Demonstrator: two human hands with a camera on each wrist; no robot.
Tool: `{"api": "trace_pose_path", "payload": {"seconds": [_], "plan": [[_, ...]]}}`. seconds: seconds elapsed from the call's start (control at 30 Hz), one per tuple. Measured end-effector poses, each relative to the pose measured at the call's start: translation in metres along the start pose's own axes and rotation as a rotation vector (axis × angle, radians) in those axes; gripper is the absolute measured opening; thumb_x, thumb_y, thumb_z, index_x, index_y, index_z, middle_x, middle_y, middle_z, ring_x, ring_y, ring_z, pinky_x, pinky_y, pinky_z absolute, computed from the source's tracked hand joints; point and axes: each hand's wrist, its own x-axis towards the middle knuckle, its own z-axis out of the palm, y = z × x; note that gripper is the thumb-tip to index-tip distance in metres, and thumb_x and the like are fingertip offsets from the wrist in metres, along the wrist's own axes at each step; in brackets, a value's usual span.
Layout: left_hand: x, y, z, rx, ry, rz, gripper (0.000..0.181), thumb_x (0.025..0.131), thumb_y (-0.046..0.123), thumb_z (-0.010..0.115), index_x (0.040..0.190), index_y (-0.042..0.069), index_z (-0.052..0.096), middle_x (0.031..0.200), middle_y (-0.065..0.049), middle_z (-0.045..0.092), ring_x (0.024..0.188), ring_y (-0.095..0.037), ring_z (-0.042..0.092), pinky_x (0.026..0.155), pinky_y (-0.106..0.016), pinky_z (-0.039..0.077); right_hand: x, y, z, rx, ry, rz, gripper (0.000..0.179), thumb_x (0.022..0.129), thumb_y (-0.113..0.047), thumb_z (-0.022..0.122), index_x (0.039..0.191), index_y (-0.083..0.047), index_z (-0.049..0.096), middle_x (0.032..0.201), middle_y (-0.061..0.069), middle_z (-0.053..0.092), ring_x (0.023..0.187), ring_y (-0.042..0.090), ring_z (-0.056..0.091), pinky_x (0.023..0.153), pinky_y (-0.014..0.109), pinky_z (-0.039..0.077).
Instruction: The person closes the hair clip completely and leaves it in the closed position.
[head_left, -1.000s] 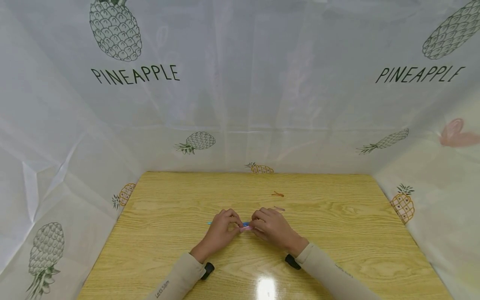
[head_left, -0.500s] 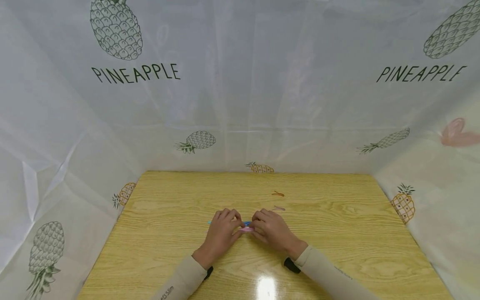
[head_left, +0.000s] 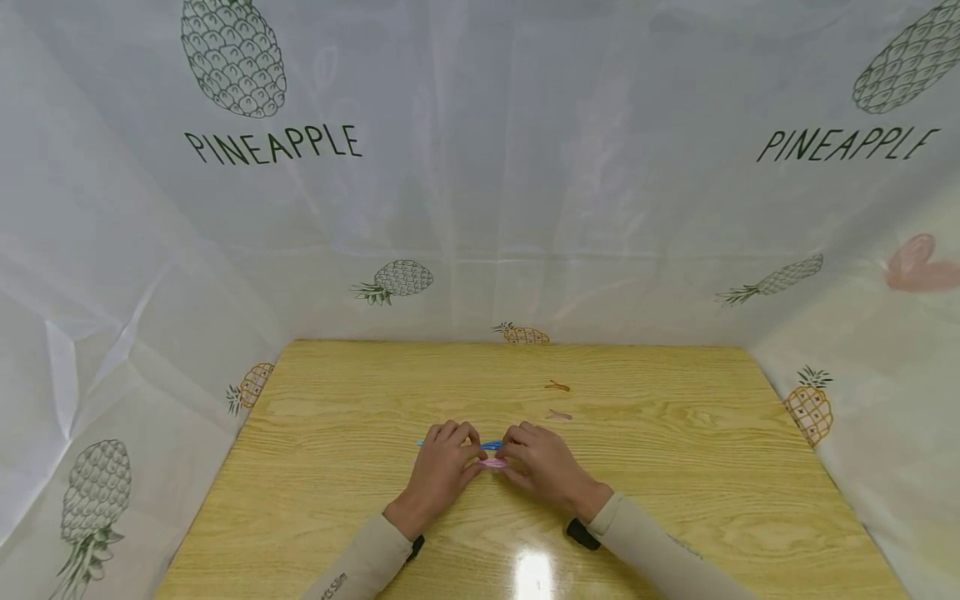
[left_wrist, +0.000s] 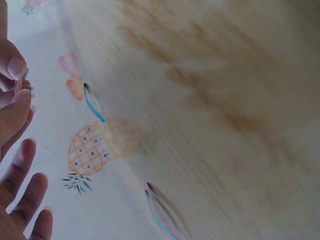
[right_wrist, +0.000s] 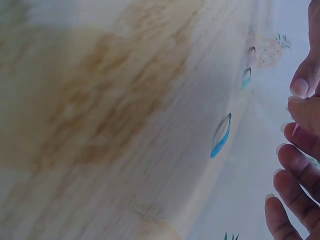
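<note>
Both of my hands come together over the table, with a small thin pink piece (head_left: 492, 462) between their fingertips. My left hand (head_left: 441, 467) pinches its left end between thumb and forefinger. My right hand (head_left: 546, 465) pinches its right end the same way. Just behind the pink piece lies a slim blue piece (head_left: 491, 446), partly hidden by the fingers. In the right wrist view a slender blue loop with a dark tip (right_wrist: 221, 136) lies on the table. The exact kind of these pieces cannot be told.
Beyond the right hand lie a thin orange piece (head_left: 557, 386) and a thin dull pink piece (head_left: 558, 414). The wood-grain table (head_left: 675, 467) is walled by white cloth (head_left: 487, 183) with pineapple prints. A glare spot (head_left: 533, 575) shows near the front.
My left hand has turned slightly and shifted a little. More of the pink piece shows between the fingertips. The orange and dull pink pieces have stayed in place.
</note>
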Motion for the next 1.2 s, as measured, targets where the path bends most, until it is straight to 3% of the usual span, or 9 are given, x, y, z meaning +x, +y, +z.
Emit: {"api": "trace_pose_path", "payload": {"seconds": [0.37,0.73,0.93,1.2], "plan": [[-0.003,-0.003,0.006,-0.031,-0.027,-0.042,0.012,0.083,0.031,0.091,0.083,0.026,0.08,0.102,0.008,0.062,0.093,-0.014,0.053,0.089,-0.037,0.048,0.0,-0.001,0.005,-0.008,-0.034,0.025,0.014,0.088,-0.025,0.09,0.094,-0.019,0.079,0.098,-0.006,0.065,0.085,0.009,0.059,0.076,0.027,0.056],[0.005,-0.008,0.012,0.067,-0.15,-0.015,0.009,0.088,0.033,0.087,0.089,0.026,0.082,0.106,0.008,0.065,0.095,-0.014,0.053,0.09,-0.035,0.047,0.006,-0.005,0.008,-0.033,-0.121,0.131,0.012,0.09,-0.026,0.088,0.093,-0.018,0.08,0.098,-0.006,0.066,0.088,0.01,0.061,0.08,0.029,0.057],[0.01,-0.009,0.014,0.112,-0.228,-0.01,0.007,0.089,0.034,0.087,0.092,0.028,0.084,0.106,0.009,0.065,0.095,-0.014,0.053,0.091,-0.033,0.047,0.008,-0.007,0.011,-0.033,-0.145,0.144,0.007,0.092,-0.023,0.087,0.091,-0.018,0.081,0.096,-0.005,0.066,0.086,0.011,0.06,0.079,0.03,0.058],[0.014,-0.008,0.018,0.126,-0.282,-0.001,0.006,0.089,0.034,0.087,0.093,0.03,0.084,0.105,0.01,0.064,0.094,-0.013,0.051,0.088,-0.032,0.046,0.009,-0.006,0.013,-0.076,-0.16,0.151,0.007,0.09,-0.023,0.088,0.088,-0.019,0.083,0.096,-0.005,0.067,0.086,0.012,0.062,0.077,0.028,0.057]]}}
